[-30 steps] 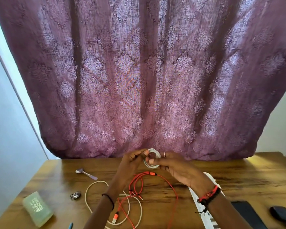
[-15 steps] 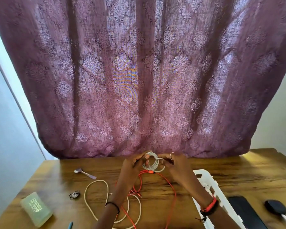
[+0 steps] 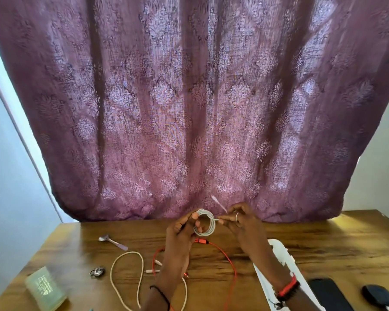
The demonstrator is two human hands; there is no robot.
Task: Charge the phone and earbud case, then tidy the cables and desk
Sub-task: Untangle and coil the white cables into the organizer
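My left hand [image 3: 184,227] holds a small white cable coil [image 3: 208,223] above the far middle of the wooden desk [image 3: 312,241]. My right hand [image 3: 240,221] pinches the coil's loose end, whose plug tip sticks up against the curtain. Below the hands a red cable [image 3: 229,263] lies looped on the desk, and a beige cable [image 3: 130,274] loops to its left. A black phone [image 3: 328,295] and a dark earbud case [image 3: 377,296] lie at the front right, a white plug showing at the case's near edge.
A white power strip [image 3: 283,259] runs under my right forearm. On the left lie a spoon [image 3: 112,241], a small metal keyring piece [image 3: 97,272] and a pale green box [image 3: 45,288]. A purple patterned curtain [image 3: 189,108] hangs behind the desk.
Both hands stayed over the far middle of the desk. The right hand drew the white cable's end out to the right, and the plug tip now points up. The view shifted slightly.
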